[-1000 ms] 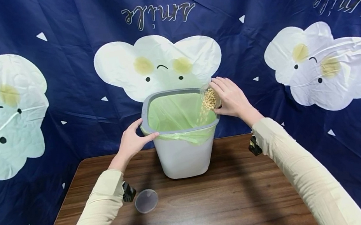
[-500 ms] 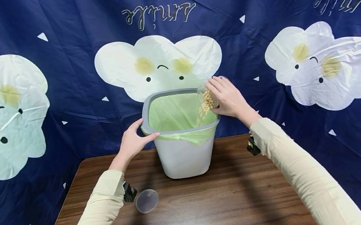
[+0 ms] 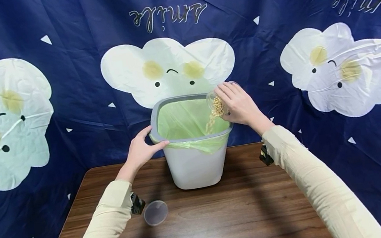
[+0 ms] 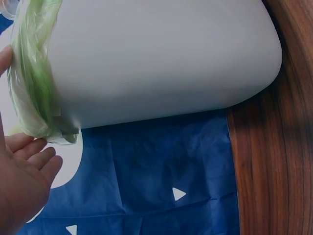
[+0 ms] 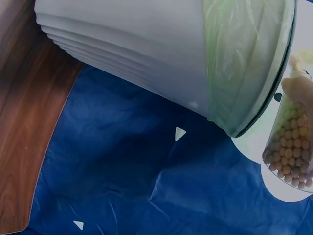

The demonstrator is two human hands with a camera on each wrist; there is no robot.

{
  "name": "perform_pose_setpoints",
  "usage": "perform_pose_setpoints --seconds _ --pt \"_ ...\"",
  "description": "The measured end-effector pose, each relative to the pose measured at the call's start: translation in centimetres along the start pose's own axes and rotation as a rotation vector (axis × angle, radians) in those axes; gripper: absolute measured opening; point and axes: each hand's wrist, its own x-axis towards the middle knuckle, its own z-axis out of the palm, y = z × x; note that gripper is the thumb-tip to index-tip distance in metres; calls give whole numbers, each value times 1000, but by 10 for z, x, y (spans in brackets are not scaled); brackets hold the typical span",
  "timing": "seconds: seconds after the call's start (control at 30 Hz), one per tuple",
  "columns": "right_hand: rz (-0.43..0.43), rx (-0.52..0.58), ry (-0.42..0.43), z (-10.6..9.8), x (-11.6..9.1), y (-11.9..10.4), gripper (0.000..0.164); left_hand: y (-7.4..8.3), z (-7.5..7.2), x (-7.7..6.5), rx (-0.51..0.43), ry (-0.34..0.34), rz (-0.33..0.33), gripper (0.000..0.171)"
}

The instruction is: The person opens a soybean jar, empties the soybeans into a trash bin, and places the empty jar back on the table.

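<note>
Head view: one clear jar (image 3: 211,100) of beans (image 3: 218,107) hung tilted over the right side of the bin (image 3: 197,164), just right of frame centre; beans spilled toward the green liner (image 3: 183,118). Right hand (image 3: 238,105): fingers gripped the jar. Left hand (image 3: 138,149): fingers, extended, touched the rim (image 3: 197,138) at its near-left corner. Good pouring seemed to need a slow tilt, mouth inside the rim. Open room lay leftward over the liner; the surface (image 3: 207,224) ended behind the bin.

Head view looks forward and down; both wrist views, nearer, share the bin (image 3: 198,167).
</note>
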Motion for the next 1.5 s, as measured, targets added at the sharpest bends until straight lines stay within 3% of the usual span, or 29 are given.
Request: perform_pose_setpoints --seconds 0.63,1.17,1.5 --pt "-33 -3 61 4 8 -7 88 -1 1 -1 9 9 1 88" --pt "-45 -9 -17 1 6 -5 87 -3 3 1 1 18 -8 86" --pt "-82 -28 15 -1 6 -2 87 -2 2 1 5 15 -1 87"
